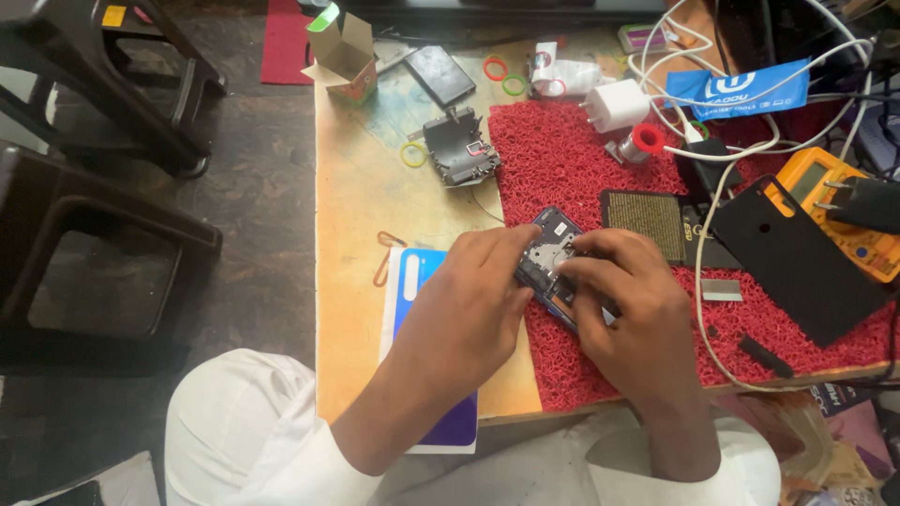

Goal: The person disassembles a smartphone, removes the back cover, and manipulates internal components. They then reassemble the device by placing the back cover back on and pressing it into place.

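Opened phone (553,245) lies on the red mat (562,159), back off, blue frame and metal shields and board showing; I'd judge it light, stiff, thin, but fragile inside, so best held by the frame edges, not the board. My left hand (469,305) is curled over its left side, fingers bent, thumb and forefinger pinching the upper edge to steady it. My right hand (628,309) is also curled, fingertips pressing down on the middle of the board; can't tell if there's a small part or tool under them. Mat is coarse, looped, grippy, should stop sliding. Left of the phone a glossy blue back cover (427,347) lies flat on the worn wooden table (361,206), smooth and probably slippery. Farther up, a dark plastic phone frame (459,148), rubber bands (503,77), a small open carton (344,52). To the right, a mesh pad (645,220), flat black sheet (797,258), orange multimeter (844,211), white charger (614,103) with tangled white cables (712,150).
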